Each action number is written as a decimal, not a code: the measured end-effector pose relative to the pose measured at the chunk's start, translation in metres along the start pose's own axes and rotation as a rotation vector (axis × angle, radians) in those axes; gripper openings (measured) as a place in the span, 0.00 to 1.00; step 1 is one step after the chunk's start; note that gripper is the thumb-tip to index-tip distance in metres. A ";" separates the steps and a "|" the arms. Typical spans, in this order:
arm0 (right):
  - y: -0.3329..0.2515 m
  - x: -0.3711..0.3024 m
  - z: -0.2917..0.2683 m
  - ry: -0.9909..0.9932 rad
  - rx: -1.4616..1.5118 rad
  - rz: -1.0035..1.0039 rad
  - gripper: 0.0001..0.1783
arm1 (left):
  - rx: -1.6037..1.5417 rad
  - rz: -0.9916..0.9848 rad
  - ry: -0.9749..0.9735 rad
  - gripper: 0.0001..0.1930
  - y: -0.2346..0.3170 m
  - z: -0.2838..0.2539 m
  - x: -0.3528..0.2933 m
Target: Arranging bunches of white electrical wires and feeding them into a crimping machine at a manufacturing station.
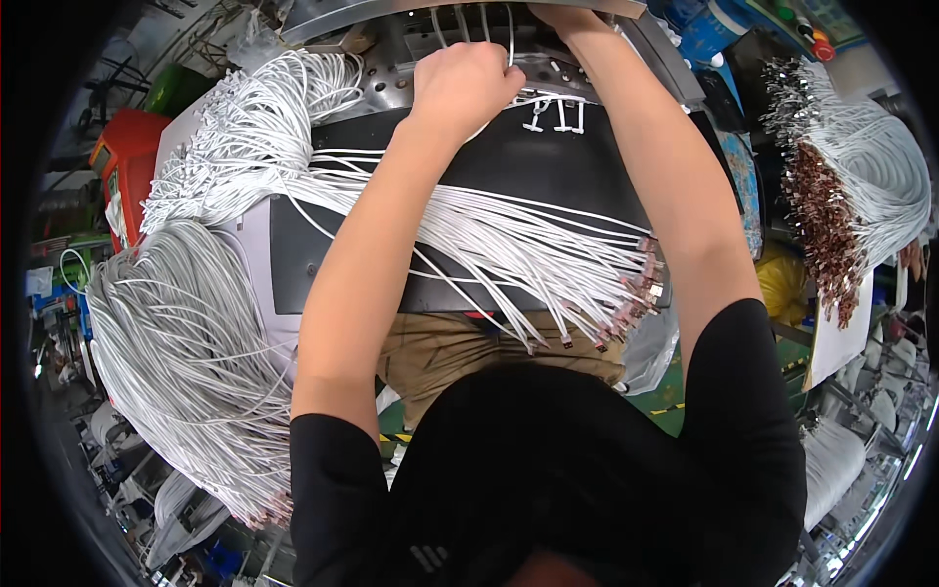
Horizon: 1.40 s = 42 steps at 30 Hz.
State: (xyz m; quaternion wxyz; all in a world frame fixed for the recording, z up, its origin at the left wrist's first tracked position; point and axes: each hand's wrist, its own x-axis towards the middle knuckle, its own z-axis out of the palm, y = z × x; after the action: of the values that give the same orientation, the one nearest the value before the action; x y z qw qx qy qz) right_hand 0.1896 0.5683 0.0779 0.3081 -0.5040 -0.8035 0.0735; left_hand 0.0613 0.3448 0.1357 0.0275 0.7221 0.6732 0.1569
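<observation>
My left hand (463, 86) is closed at the front of a metal machine (391, 86), knuckles up. A white cable (511, 37) runs up beside its thumb, and a piece of white cable shows just below the fist. Further right, my right hand (567, 20) reaches in under the machine's upper metal bar (460, 14); its fingers are hidden there. Small white plastic pieces (558, 117) joined like a frame lie at the black work surface's (548, 166) far edge, between my forearms. A bundle of white cables (489, 230) with brownish plug ends stretches under my left forearm.
A heap of coiled white cables (274, 108) lies at the back left. Another large cable bundle (176, 342) hangs over the left side. On the right sits a cable pile (861, 166) with brown ends. A red bin (127, 166) stands far left, a blue container (709, 34) back right.
</observation>
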 end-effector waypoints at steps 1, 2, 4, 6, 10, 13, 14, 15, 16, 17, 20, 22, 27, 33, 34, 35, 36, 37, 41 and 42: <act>-0.004 -0.003 -0.003 0.003 0.103 -0.107 0.15 | -0.039 -0.025 -0.031 0.17 -0.001 0.000 0.003; -0.011 -0.012 -0.006 0.007 0.205 -0.214 0.16 | -0.078 -0.049 -0.062 0.17 -0.003 -0.001 0.005; -0.032 -0.028 -0.019 0.009 0.303 -0.326 0.16 | -0.122 -0.076 -0.088 0.17 -0.012 0.001 0.008; -0.051 -0.060 -0.037 -0.153 0.075 -0.089 0.23 | -0.169 -0.055 0.125 0.15 -0.029 0.006 0.010; -0.083 -0.114 -0.049 0.083 -0.159 -0.457 0.30 | -0.055 0.085 0.382 0.18 -0.069 0.027 0.019; -0.098 -0.119 -0.049 0.018 -0.110 -0.404 0.33 | 0.078 0.150 0.443 0.23 -0.079 0.041 0.026; -0.101 -0.117 -0.050 0.022 -0.111 -0.401 0.33 | 0.139 0.148 0.435 0.23 -0.076 0.043 0.029; -0.103 -0.115 -0.051 0.013 -0.105 -0.386 0.32 | 0.197 0.144 0.428 0.22 -0.073 0.044 0.030; -0.104 -0.114 -0.053 0.002 -0.097 -0.373 0.32 | 0.196 0.144 0.428 0.22 -0.068 0.043 0.031; -0.105 -0.115 -0.055 -0.010 -0.088 -0.361 0.32 | 0.216 0.106 0.411 0.22 -0.062 0.041 0.032; -0.103 -0.121 -0.059 0.039 -0.264 -0.292 0.30 | 0.262 0.027 0.383 0.23 -0.053 0.037 0.030; -0.103 -0.122 -0.054 0.064 -0.354 -0.259 0.29 | 0.315 0.012 0.476 0.23 -0.054 0.040 0.029; -0.095 -0.118 -0.037 -0.020 -0.300 -0.211 0.24 | -0.101 0.194 0.664 0.22 -0.059 0.044 0.025; -0.029 -0.222 -0.127 0.106 0.264 -0.245 0.15 | -0.645 0.033 0.389 0.14 -0.030 -0.019 -0.099; -0.014 -0.257 -0.153 0.165 0.213 -0.068 0.12 | -1.041 -0.094 0.193 0.13 -0.027 -0.024 -0.146; -0.001 -0.286 -0.168 0.387 0.281 -0.056 0.12 | -1.314 -0.324 -0.196 0.17 -0.033 -0.035 -0.193; 0.008 -0.326 -0.188 0.450 0.273 0.199 0.12 | -1.668 -0.063 -0.205 0.20 -0.033 -0.030 -0.234; 0.017 -0.359 -0.200 0.533 0.173 0.157 0.12 | -1.930 -0.110 -0.311 0.21 -0.035 -0.022 -0.273; 0.010 -0.476 -0.194 0.013 0.149 0.202 0.08 | -2.043 -0.769 -0.093 0.19 -0.042 0.037 -0.355; 0.000 -0.496 -0.181 -0.148 0.111 0.238 0.08 | -2.046 -0.958 0.098 0.18 -0.045 0.048 -0.361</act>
State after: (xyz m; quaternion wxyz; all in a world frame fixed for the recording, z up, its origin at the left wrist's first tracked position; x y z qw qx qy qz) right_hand 0.4425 0.1089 0.0142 0.2646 -0.5710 -0.7533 0.1909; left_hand 0.0149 0.0032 0.0102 0.6366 0.0209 0.4362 0.6356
